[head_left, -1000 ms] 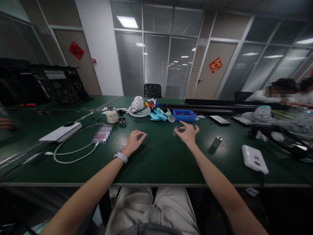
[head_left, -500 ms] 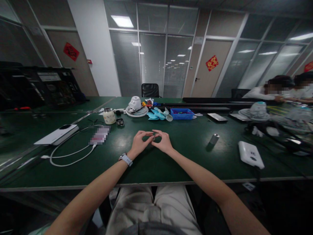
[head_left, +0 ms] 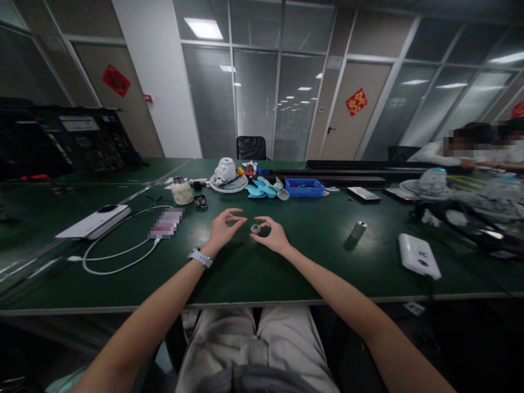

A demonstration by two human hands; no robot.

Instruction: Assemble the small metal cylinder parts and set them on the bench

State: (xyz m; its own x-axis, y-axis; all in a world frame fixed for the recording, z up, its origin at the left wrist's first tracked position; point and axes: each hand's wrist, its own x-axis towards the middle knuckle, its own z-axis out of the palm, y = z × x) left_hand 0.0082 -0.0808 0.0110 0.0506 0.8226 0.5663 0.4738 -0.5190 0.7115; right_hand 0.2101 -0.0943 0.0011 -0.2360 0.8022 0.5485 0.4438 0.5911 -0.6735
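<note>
Between the thumb and fingertips of my right hand [head_left: 275,236] is a small round metal part [head_left: 256,228] with a darker centre, too small to name more exactly. My left hand [head_left: 223,229], with a watch on its wrist, is a short way to the left of the part. Its thumb and fingers are apart, with nothing between them. Both hands are over the green table [head_left: 245,278]. To the right of my right hand, a small silver metal cylinder [head_left: 359,230] stands on the table.
A phone [head_left: 165,222] on a white cable and a white flat box [head_left: 94,222] lie left. Farther back are a cream jar [head_left: 182,191], a white fan [head_left: 226,177], blue fan blades [head_left: 262,188] and a blue basket [head_left: 305,188]. A white device [head_left: 419,256] lies right.
My left hand has let go of the round metal part and moved left, away from my right hand. The right hand still holds the part, which is now in plainer view.
</note>
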